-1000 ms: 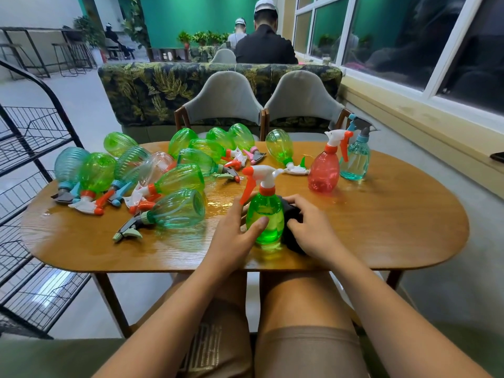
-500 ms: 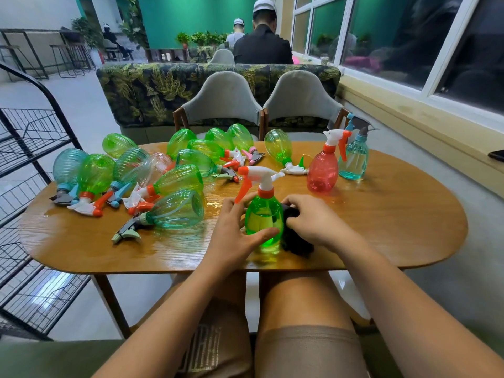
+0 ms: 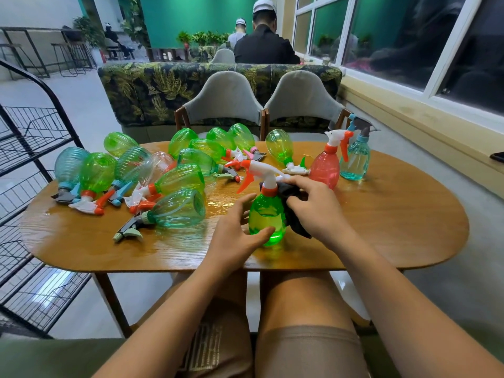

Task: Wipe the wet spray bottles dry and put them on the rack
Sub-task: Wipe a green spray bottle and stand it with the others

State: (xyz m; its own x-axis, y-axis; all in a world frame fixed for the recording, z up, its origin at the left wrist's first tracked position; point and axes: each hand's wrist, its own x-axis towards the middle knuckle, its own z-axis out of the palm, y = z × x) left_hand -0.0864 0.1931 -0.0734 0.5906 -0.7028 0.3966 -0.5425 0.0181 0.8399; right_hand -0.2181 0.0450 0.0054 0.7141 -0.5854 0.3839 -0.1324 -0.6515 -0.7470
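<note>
A bright green spray bottle (image 3: pixel 266 219) with a white and orange trigger head stands upright near the front middle of the wooden table (image 3: pixel 395 222). My left hand (image 3: pixel 237 230) holds its lower body, thumb across the front. My right hand (image 3: pixel 316 205) presses a dark cloth (image 3: pixel 296 214) against the bottle's right shoulder, just under the head. Several green and teal spray bottles (image 3: pixel 177 208) lie on their sides across the left and back of the table. A red bottle (image 3: pixel 326 169) and a pale blue bottle (image 3: pixel 356 159) stand upright at the back right.
A black wire rack (image 3: pixel 30 148) with several mesh shelves stands left of the table. The tabletop is wet around the lying bottles. Two grey chairs (image 3: pixel 226 102) face me across the table, with a leaf-patterned sofa behind them. A window ledge runs along the right.
My right hand with the cloth has slid up the bottle from its lower right side to the shoulder near the head. The left hand stays low on the bottle.
</note>
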